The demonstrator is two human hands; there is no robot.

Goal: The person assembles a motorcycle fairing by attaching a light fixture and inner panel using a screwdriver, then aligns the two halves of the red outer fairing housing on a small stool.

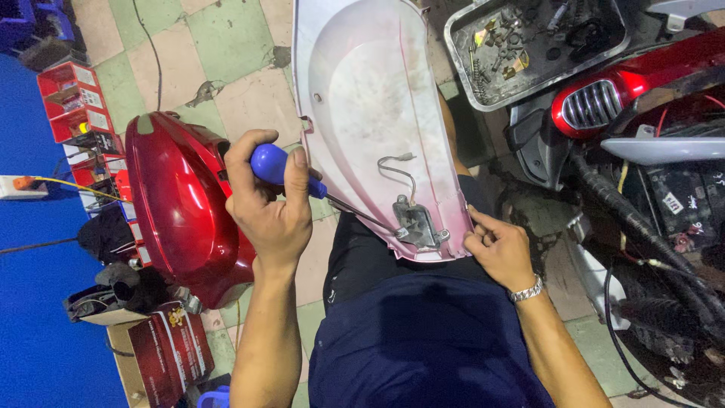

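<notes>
The left hand (272,208) is clenched around the blue handle of a screwdriver (291,170), whose shaft reaches to a small metal bracket (417,223) at the near end of the white body panel (370,98). The right hand (498,249) grips this near edge of the panel, just beside the bracket, and the panel rests on the person's lap between both hands. Left of the panel a red body cover (177,200) lies on the floor, and beyond the panel's right side stands a metal tray (461,45) with small parts.
</notes>
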